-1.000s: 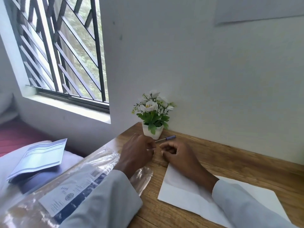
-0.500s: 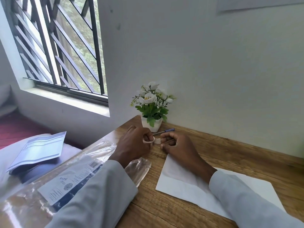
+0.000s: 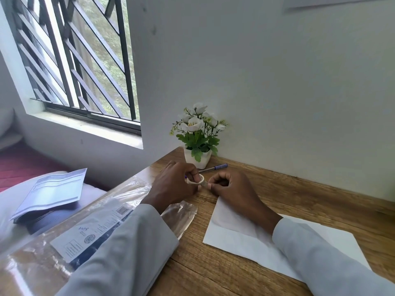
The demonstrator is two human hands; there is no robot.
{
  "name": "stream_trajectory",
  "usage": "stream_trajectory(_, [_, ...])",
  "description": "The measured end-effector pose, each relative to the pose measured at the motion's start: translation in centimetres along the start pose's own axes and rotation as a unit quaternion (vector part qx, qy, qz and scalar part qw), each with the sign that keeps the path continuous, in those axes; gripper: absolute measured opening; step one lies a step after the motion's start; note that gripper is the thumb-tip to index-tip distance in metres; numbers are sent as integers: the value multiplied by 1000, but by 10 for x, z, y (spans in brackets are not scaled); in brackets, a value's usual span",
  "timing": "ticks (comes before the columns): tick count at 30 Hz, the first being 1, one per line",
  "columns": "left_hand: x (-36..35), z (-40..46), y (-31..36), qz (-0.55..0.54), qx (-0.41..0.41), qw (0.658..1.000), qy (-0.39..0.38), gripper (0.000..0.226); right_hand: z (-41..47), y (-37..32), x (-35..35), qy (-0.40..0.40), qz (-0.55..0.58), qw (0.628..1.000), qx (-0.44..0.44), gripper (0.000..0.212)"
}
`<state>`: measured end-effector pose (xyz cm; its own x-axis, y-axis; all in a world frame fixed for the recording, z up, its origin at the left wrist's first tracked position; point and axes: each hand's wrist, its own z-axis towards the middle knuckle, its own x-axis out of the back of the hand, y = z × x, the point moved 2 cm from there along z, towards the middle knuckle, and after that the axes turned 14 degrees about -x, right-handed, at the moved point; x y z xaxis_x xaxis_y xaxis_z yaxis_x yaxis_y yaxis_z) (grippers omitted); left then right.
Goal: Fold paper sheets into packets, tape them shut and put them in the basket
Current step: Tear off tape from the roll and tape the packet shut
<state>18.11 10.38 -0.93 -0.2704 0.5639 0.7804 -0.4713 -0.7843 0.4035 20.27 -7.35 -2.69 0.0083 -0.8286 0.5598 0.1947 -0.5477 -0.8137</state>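
Currently left hand (image 3: 173,186) grips the small tape roll (image 3: 195,180), right hand (image 3: 229,186) pinches its free end; tape's light, sticky, kinks easily, so hold by the tip; thin floppy folded paper (image 3: 241,233) lies under the right wrist.

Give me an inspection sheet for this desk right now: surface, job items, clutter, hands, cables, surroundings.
Surface: wooden table, set against the wall.
Job's things: folded white paper lying flat under the right forearm; small tape roll held above the table; no basket in view.
Clutter: plastic-wrapped package at the left edge; pen; potted flowers.
Hands: left hand holds the tape roll; right hand pinches the tape's loose end.
Cables: nothing seen.
Surroundings: barred window; papers left of the table.
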Motion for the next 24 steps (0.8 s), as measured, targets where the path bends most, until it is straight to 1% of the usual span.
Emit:
stream_trajectory(9, [2, 0, -1, 12, 6, 1000, 3, 23, 1, 3, 2, 20, -10, 1000, -11, 10])
stream_trajectory(13, [1, 0, -7, -7, 9, 1000, -15, 23, 1, 3, 3, 14, 3, 1000, -20, 6])
stream_trajectory(15, [1, -1, -4, 8, -1, 1000, -17, 23, 1, 4, 3, 9, 21, 999, -24, 2])
stream_trajectory(17, [0, 1, -1, 30, -24, 999, 2, 20, 1, 3, 4, 16, 35, 999, -18, 4])
stream_trajectory(19, [0, 3, 2, 20, -33, 998, 53, 10, 0, -1, 7, 43, 33, 998, 15, 7])
stream_trajectory(20, [1, 4, 3, -3, -27, 996, 85, 3, -2, -4, 10, 64, 18, 997, 50, 9])
stream_trajectory(21, [3, 6, 4, -36, -17, 993, 115, 6, -3, -9, 14, 89, -11, 991, 96, 9])
stream_trajectory(22, [6, 7, 6, -76, -3, 988, 136, 16, -6, -14, 19, 117, -51, 981, 147, 11])
stream_trajectory(24, [15, 7, 16, -176, 28, 971, 157, 38, -12, -24, 29, 175, -141, 944, 243, 15])
